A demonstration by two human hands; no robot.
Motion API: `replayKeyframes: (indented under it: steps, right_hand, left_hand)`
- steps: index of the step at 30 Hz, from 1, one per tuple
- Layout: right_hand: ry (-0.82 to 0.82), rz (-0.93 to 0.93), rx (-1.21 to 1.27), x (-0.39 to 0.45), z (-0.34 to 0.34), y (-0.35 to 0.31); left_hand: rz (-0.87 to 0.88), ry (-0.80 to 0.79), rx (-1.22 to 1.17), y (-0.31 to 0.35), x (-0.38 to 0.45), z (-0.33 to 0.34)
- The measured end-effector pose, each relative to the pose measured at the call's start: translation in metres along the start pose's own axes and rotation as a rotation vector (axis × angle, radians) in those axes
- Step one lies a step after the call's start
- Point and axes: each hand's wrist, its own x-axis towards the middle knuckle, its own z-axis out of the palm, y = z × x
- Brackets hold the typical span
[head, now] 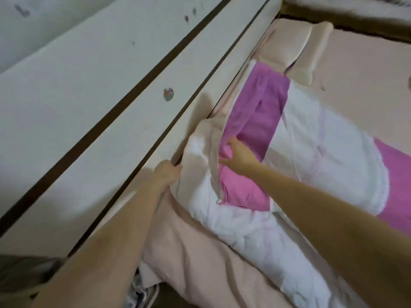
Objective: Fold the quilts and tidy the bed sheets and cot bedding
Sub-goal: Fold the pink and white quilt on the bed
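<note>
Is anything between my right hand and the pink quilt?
No. The right hand already pinches a fold of the pink quilt, while the left hand grips the pale sheet edge beside the white bed rail.

Both bare arms reach forward over a bed covered with a pale pink sheet. The left hand grips the bunched edge of a white quilt right against the white panel that runs along the bed's left side, while the right hand pinches a fold of magenta cloth lying on the quilt. A pale pink pillow lies at the far end of the bed, just beyond the magenta cloth, and a few small coloured stickers dot the white panel.
</note>
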Motion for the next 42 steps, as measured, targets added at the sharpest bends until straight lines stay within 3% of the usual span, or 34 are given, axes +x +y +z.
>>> replayKeyframes:
  steps: [3,7,12,15,17,20,22,24,25,27,29,30,35,39,42]
  right_hand:
    - [-0.080,-0.088,-0.173,-0.006,0.058,0.018]
    - [-0.175,-0.247,-0.323,-0.016,0.112,0.041]
    - [-0.132,-0.178,-0.398,-0.024,0.147,0.054]
    - [-0.071,-0.090,-0.481,-0.021,0.160,0.048]
    - [-0.002,-0.025,-0.348,-0.018,0.153,0.044]
    - [0.038,0.179,0.198,-0.015,0.110,0.045]
    - [0.065,0.231,0.389,-0.021,0.078,0.041]
    - [0.088,0.259,0.471,-0.026,0.054,0.024]
    - [0.117,0.281,0.522,-0.028,0.044,0.015]
    - [0.180,0.321,0.650,-0.031,0.026,-0.004]
    - [0.211,0.343,0.723,-0.031,0.013,-0.018]
    - [0.231,0.345,0.733,-0.033,0.006,-0.022]
    - [0.312,0.382,0.782,-0.050,-0.015,-0.024]
    - [0.275,0.394,0.811,-0.062,-0.018,-0.034]
    - [0.307,0.369,0.775,-0.070,-0.027,-0.042]
  left_hand:
    - [-0.055,-0.087,-0.105,-0.035,0.013,0.037]
    - [-0.153,-0.202,-0.525,-0.064,0.027,0.091]
    - [-0.191,-0.192,-0.828,-0.077,0.046,0.111]
    - [-0.076,-0.177,-0.773,-0.065,0.048,0.106]
    - [0.017,-0.212,-0.789,-0.053,0.043,0.100]
    - [0.081,-0.265,-1.082,-0.044,0.031,0.089]
    - [0.035,-0.001,-1.121,-0.037,0.026,0.086]
    - [-0.036,0.225,-1.000,-0.025,0.016,0.087]
    - [-0.120,0.227,-1.001,-0.014,0.003,0.083]
    - [-0.212,-0.066,-1.119,0.002,-0.013,0.079]
    - [-0.042,-0.350,-1.252,0.007,-0.021,0.078]
    - [0.036,-0.380,-1.240,0.009,-0.026,0.075]
    - [0.177,-0.120,-1.028,-0.015,-0.019,0.056]
    - [0.129,-0.122,-0.932,-0.019,-0.025,0.040]
    - [0.209,-0.118,-0.871,-0.010,-0.039,0.038]
